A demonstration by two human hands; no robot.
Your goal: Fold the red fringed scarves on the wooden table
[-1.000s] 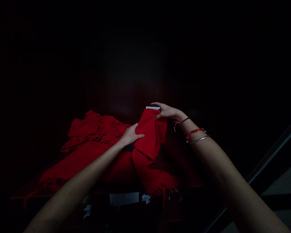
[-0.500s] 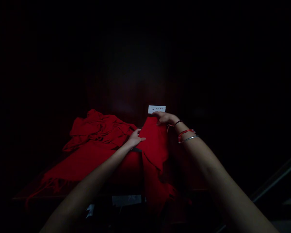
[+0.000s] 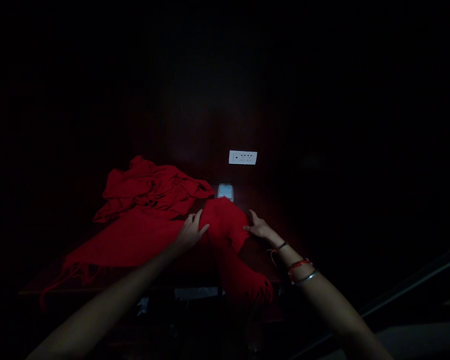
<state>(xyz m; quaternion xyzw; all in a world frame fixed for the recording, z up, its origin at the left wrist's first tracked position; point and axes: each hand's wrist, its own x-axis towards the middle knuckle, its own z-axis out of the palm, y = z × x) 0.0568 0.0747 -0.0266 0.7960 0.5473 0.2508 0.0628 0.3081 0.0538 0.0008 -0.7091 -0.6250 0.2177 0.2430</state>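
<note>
A red fringed shawl or scarf (image 3: 225, 220) lies folded and bunched on a dark table, its fringed end hanging towards me over the front edge. At its left side is my left hand (image 3: 191, 231), with a ring on one finger; the thumb rests on the cloth and the fingers are apart. My right hand (image 3: 258, 227), bracelets on its wrist, touches the cloth's right edge with thumb and fingers spread. Just behind the bunched part shows a small phone-like lit screen (image 3: 225, 192), its lower edge covered by the cloth.
More red cloth (image 3: 150, 187) is heaped at the left, over a flat fringed piece (image 3: 123, 240) reaching the front edge. A white socket panel (image 3: 243, 157) is on the dark wall. Pale items (image 3: 196, 293) show below the table edge. Much else is too dark to make out.
Both hands have come down and nearer to me, and the folded cloth now sits lower. The small lit screen has come into view behind it. My hands are further apart.
</note>
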